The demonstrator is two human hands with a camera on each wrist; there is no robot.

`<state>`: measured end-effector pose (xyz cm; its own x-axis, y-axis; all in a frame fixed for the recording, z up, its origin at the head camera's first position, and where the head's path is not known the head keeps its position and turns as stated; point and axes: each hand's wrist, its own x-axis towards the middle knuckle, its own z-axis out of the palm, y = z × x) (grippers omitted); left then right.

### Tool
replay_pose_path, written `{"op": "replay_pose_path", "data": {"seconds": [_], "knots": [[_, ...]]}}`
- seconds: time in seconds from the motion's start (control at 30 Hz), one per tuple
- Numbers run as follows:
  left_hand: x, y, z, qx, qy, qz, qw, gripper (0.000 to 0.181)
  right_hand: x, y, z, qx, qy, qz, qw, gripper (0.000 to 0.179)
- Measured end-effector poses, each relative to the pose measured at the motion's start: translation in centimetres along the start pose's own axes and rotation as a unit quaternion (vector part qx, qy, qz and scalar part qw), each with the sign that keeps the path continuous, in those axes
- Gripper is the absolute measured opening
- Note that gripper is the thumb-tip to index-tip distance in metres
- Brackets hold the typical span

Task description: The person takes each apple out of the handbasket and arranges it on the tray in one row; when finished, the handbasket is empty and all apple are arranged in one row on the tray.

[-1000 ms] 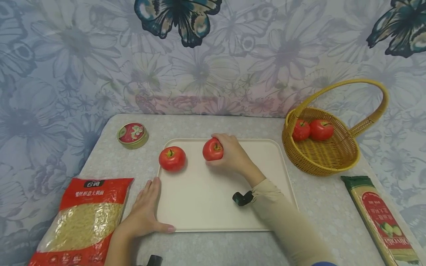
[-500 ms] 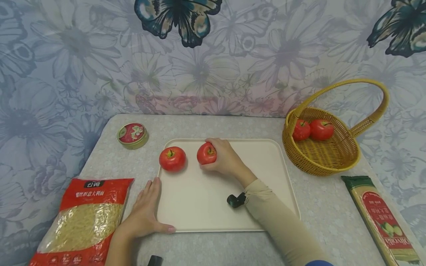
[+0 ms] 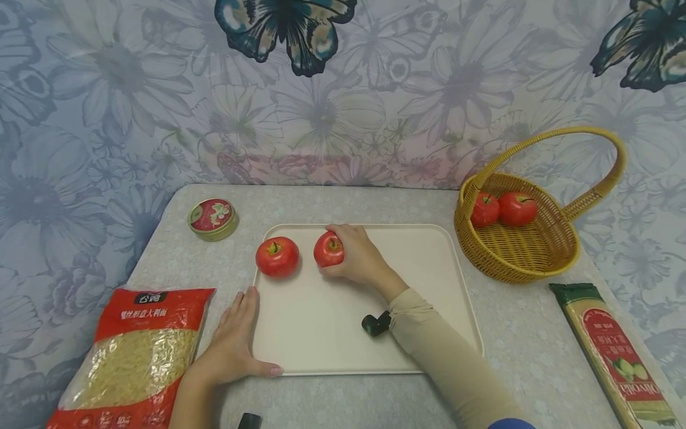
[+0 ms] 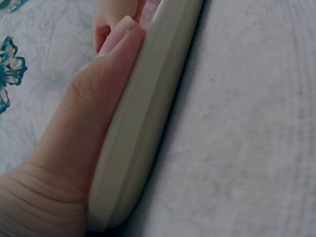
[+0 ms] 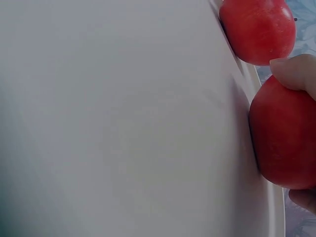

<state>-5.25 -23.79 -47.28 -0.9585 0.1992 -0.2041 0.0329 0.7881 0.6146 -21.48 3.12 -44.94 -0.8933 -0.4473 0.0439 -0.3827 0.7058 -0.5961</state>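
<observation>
On the cream tray (image 3: pixel 316 328), my right hand (image 3: pixel 360 255) grips a red tomato (image 3: pixel 328 249) from its right side, thumb and fingers around it. The right wrist view shows this tomato (image 5: pixel 284 136) sitting low against the tray's surface. Just left of it in the head view, a second tomato (image 3: pixel 277 257) rests at the tray's far left corner, a small gap apart. My left hand (image 3: pixel 231 342) lies spread at the tray's near left corner. In the left wrist view its thumb (image 4: pixel 94 94) lies along the tray's rim (image 4: pixel 143 113).
A yellow wicker basket (image 3: pixel 557 253) with a tall handle holds two more tomatoes (image 3: pixel 517 209) at the back right. A green-and-red pasta packet (image 3: pixel 611 351) lies in front of it. On the left are a round tin (image 3: pixel 213 219) and a red bag of pasta (image 3: pixel 140 363).
My right hand has carried the tomato leftward and slightly nearer, closer to the other tomato, slowing at the end. The left hand has stayed still.
</observation>
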Motion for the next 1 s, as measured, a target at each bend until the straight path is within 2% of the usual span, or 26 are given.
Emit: {"op": "replay_pose_path", "data": {"seconds": [0.37,0.67,0.83,1.0], "knots": [[0.1,0.1,0.1,0.000,0.000,0.001,1.0000,0.161,0.2,0.0,0.1,-0.025,-0.009,0.001,0.9997,0.092],[0.1,0.0,0.2,-0.001,-0.003,-0.002,1.0000,0.160,-0.5,0.1,-0.1,-0.017,-0.016,0.000,0.9997,0.106],[0.1,0.0,0.3,0.004,-0.002,-0.001,1.0000,0.161,-1.5,0.0,-1.7,-0.021,0.008,-0.020,0.9996,0.105],[0.1,0.1,0.1,0.006,-0.001,0.001,1.0000,0.160,-3.6,-0.1,-4.6,0.001,0.045,-0.047,0.9979,0.093]]}}
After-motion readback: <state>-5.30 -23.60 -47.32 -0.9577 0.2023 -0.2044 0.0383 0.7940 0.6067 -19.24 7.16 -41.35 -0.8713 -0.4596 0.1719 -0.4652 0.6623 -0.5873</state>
